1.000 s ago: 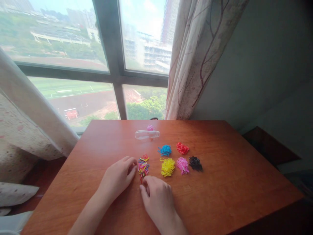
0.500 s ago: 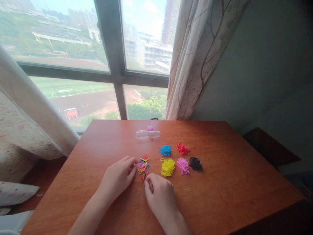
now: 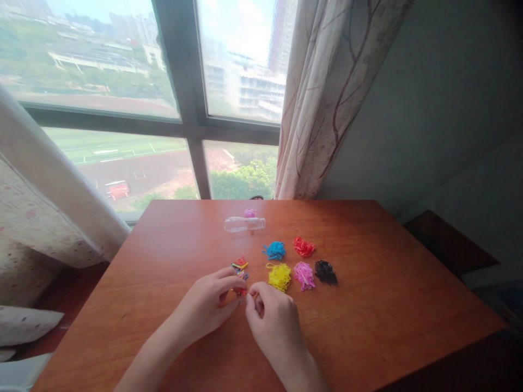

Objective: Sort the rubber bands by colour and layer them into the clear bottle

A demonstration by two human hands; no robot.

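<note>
Mixed-colour rubber bands (image 3: 240,267) lie in a small loose pile on the wooden table, partly covered by my left hand (image 3: 210,302). Its thumb and fingers curl around some reddish bands at the near end of the pile. Close against those fingertips, my right hand (image 3: 278,316) is closed in a pinch; whatever sits between its fingertips is too small to make out. Right of the pile are heaps sorted by colour: yellow rubber bands (image 3: 280,276), blue rubber bands (image 3: 274,250), pink rubber bands (image 3: 304,275), red rubber bands (image 3: 304,246) and black rubber bands (image 3: 326,271).
A clear plastic bottle-shaped container (image 3: 244,224) lies on its side toward the back of the table (image 3: 368,326), with a pink-purple object (image 3: 250,213) just behind it. Beyond the table's far edge are a window and curtains (image 3: 302,136).
My left hand has moved right and nearer, over the near end of the mixed pile, and its fingers now close around bands there. My right hand has shifted slightly right, staying pinched.
</note>
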